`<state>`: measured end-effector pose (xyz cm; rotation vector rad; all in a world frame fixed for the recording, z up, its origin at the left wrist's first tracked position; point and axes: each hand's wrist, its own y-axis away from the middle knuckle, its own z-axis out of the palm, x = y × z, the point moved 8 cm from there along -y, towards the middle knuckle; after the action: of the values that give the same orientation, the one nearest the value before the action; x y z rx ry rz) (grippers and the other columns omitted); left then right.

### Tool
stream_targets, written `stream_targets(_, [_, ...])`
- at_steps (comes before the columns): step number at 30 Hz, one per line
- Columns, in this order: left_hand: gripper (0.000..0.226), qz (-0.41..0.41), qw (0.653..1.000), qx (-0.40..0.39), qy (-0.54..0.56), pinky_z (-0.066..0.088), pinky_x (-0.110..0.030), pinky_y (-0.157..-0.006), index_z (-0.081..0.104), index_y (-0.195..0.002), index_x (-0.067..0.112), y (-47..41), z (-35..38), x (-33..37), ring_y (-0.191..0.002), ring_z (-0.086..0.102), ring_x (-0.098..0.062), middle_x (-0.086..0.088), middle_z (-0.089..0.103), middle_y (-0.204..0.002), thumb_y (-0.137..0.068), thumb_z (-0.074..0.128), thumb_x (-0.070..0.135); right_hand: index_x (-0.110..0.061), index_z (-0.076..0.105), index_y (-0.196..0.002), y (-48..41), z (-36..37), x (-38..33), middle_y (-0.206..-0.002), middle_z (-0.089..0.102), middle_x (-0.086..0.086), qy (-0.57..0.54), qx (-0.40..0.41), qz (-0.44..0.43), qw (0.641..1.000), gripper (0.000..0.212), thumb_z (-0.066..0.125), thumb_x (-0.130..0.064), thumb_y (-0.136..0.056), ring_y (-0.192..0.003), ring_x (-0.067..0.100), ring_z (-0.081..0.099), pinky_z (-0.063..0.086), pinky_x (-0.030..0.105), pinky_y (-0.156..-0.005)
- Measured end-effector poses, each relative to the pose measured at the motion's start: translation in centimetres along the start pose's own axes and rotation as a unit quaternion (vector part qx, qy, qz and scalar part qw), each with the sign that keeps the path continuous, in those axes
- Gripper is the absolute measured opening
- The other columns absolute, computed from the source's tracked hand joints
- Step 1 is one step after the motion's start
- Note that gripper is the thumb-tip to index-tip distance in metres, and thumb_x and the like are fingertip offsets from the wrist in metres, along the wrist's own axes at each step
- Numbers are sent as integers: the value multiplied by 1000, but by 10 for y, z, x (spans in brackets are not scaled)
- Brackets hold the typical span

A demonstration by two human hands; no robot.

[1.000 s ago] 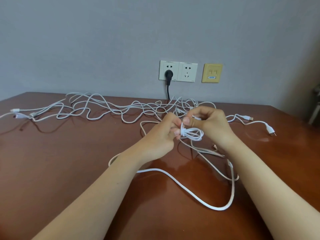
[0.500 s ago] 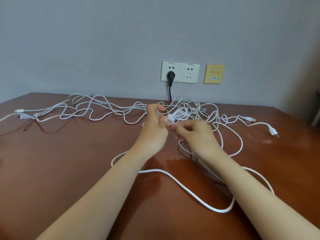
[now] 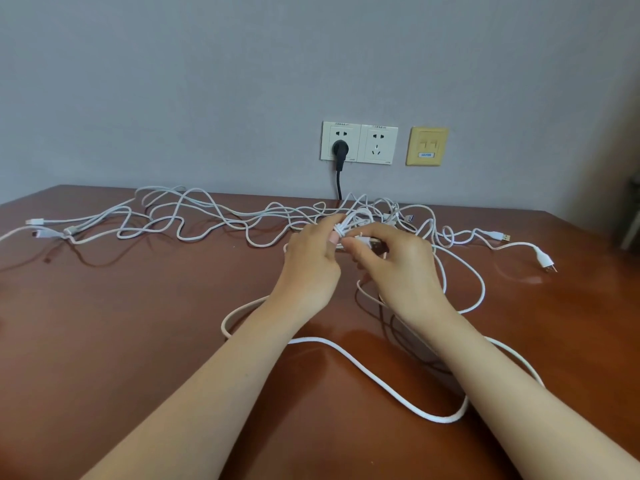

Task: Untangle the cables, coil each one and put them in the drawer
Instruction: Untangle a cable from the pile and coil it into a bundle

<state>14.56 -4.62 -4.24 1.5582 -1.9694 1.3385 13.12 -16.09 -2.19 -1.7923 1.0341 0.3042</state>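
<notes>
**Both hands pinched on a small coil, tangle lying beyond**

Left hand (image 3: 308, 268) has its fingers curled, pinching a small bundle of white cable loops (image 3: 349, 226); right hand (image 3: 398, 268) has thumb and forefinger pinched on a strand touching that bundle; bundle sits at the fingertips on the far side of both hands, unclear if lifted off the table (image 3: 121, 341); main tangle of white cables (image 3: 207, 220) runs left to right near the far edge; slack loops lie right, past the right wrist, so the right hand likely feeds the next wrap; thick white cable (image 3: 381, 382) lies loose under the forearms; drawer not in view.
</notes>
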Motion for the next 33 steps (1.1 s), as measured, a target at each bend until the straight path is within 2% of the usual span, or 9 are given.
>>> stream_targets(3, [36,13,999,24,27,29,-19,-91,51,-132,13,4,-8,11,-124,44,-19,-6,54,-131,-101,31,15,-39,61,-71,-1,-2,5,-60,61,-12,-45,17,25,999,21,65,-24,-85,-59,14,57,52,48,-69])
stream_targets(7, [35,17,999,37,36,29,-17,-80,53,-128,14,5,-12,14,-116,49,-17,-4,57,-126,-101,30,15,-35,63,-71,0,-2,3,-69,65,-11,-80,29,42,995,17,70,-23,-81,-59,21,56,52,48,-66])
stream_targets(11, [32,1,995,47,86,31,-16,-76,57,-122,20,5,-13,14,-97,52,-10,5,59,-106,-99,36,13,-31,67,-75,-2,-3,4,-85,65,22,-146,29,69,986,15,74,-18,-78,-67,41,55,50,53,-67])
stream_targets(15, [24,-27,987,17,157,40,-24,-78,64,-110,24,3,-7,8,-79,56,-6,13,62,-83,-92,49,18,-29,65,-81,-4,-2,5,-90,57,37,-178,-1,73,981,19,66,-10,-83,-67,28,49,48,48,-71])
stream_targets(18, [24,-23,981,-1,193,48,-28,-88,64,-97,33,2,-6,6,-92,64,-12,11,68,-91,-93,50,14,-31,62,-86,-4,5,8,-81,61,24,-173,-37,66,982,29,54,-4,-91,-65,10,52,48,37,-71])
stream_targets(21, [33,-30,968,-25,249,46,-13,-73,62,-92,37,2,-4,6,-86,64,-13,12,68,-89,-94,48,8,-29,61,-83,-4,6,13,-62,56,-3,-156,-36,70,985,30,46,-6,-95,-62,7,49,44,31,-70])
stream_targets(24, [29,-39,958,-47,279,47,-13,-67,61,-90,33,1,2,5,-71,63,-6,16,69,-80,-91,54,5,-12,57,-71,-5,-1,16,-58,52,-6,-130,11,71,989,25,49,-10,-95,-60,10,48,40,28,-64])
stream_targets(30, [25,-69,949,-76,299,43,-17,-69,52,-88,26,3,8,-1,-71,61,0,7,70,-83,-85,62,4,-16,59,-72,-3,-5,5,-76,57,-6,-33,29,22,999,20,56,-15,-91,-66,2,54,38,11,-61])
stream_targets(33, [27,-77,952,-45,292,42,-15,-63,53,-81,21,1,-2,-4,-61,57,2,6,68,-76,-82,60,-4,-10,55,-66,-2,1,3,-70,60,3,40,12,-9,999,25,57,-16,-91,-67,16,58,39,23,-61])
